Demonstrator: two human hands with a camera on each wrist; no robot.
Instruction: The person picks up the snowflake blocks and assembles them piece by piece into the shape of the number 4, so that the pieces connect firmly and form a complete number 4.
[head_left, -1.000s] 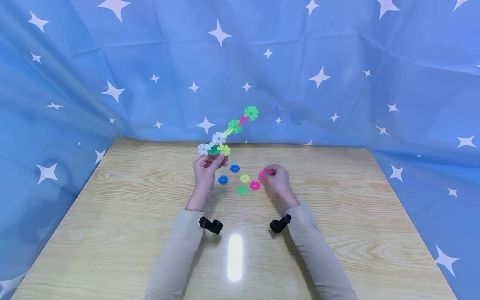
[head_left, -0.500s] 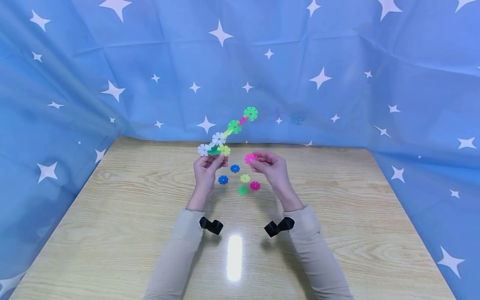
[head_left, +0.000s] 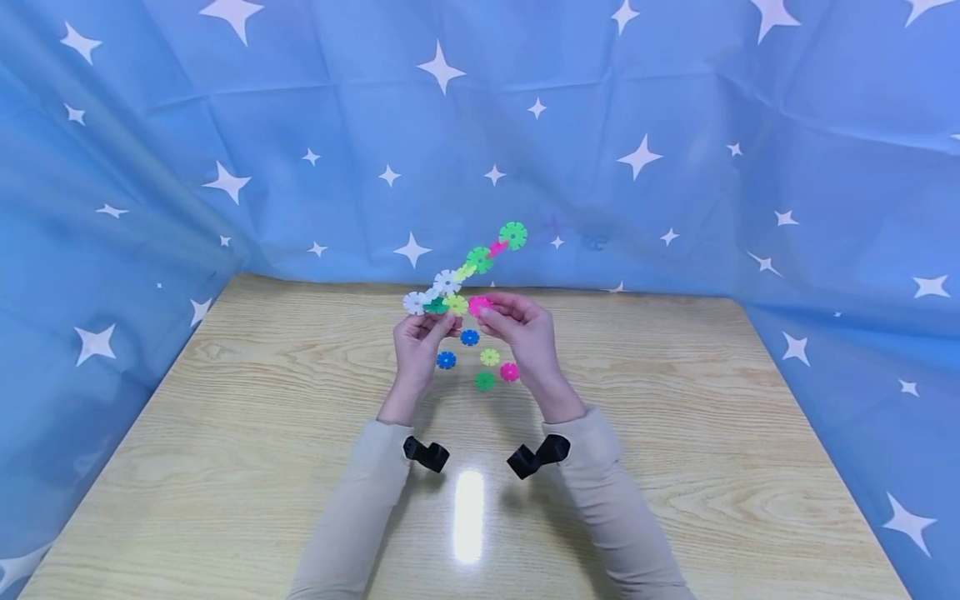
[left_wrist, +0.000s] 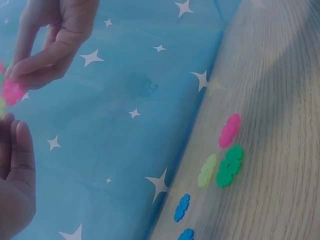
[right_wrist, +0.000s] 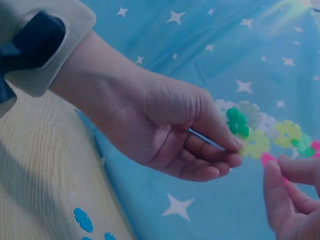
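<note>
Head view: the left hand (head_left: 418,346) pinches the yellow disc (head_left: 454,306) of a chain (head_left: 447,282), the right hand (head_left: 529,333) a pink disc (head_left: 476,307) just beside it. Left wrist: a loose green disc (left_wrist: 228,171) lies on the surface (left_wrist: 285,150). Right wrist: whether pink touches yellow is unclear.

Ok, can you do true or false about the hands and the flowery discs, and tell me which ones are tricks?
1. The right hand pinches a pink disc. True.
2. The left hand holds nothing. False: it pinches a yellow disc of the joined chain.
3. Blue discs lie on the table. True.
4. In the head view, the chain's top end is a white disc. False: it is a green disc.
5. Another pink disc lies on the table. True.
</note>
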